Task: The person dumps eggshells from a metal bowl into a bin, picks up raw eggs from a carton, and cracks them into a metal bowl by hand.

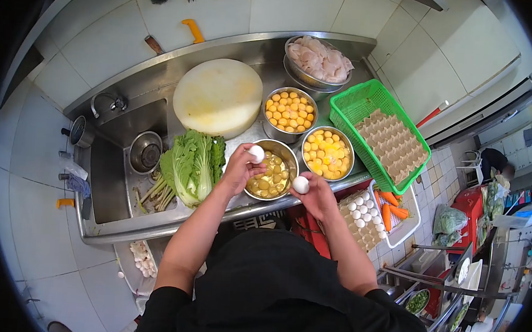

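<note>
My left hand [242, 166] is closed around a white egg [256, 154] at the left rim of a metal bowl [295, 167]. Another white egg [301, 184] sits in the fingers of my right hand [317, 197], just off the bowl's right side. Both shells look whole from here. Inside the bowl lie several pale yellow yolks [269, 178] in clear liquid. Two more metal bowls stand close by: one behind with orange yolks [289, 111], one to the right with yolks [325, 154], some of them broken.
Leafy greens [189, 165] and a thick round cutting board [218, 97] lie left, beside the sink [111, 188]. A bowl of sliced pale meat [319, 60] stands at the back. Right are a green basket [347, 107] with an egg tray [393, 145], more eggs [363, 210] and carrots [390, 207].
</note>
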